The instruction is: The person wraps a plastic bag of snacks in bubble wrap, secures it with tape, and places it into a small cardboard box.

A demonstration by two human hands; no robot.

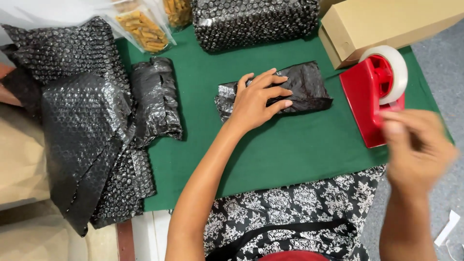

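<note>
One black bubble-wrap parcel [285, 92] lying crosswise, left hand [258, 99] flat, right hand [415, 145] blurred, grip unclear

A small parcel wrapped in black bubble wrap [290, 92] lies flat near the middle of the green-covered counter [290, 150], its long side running left to right. The wrap is glossy and creased, folded snugly into a low rectangular bundle, its left part covered by a palm. To its right, just apart, stands a red tape dispenser [369, 96] holding a white roll, upright near the counter's right edge.
</note>
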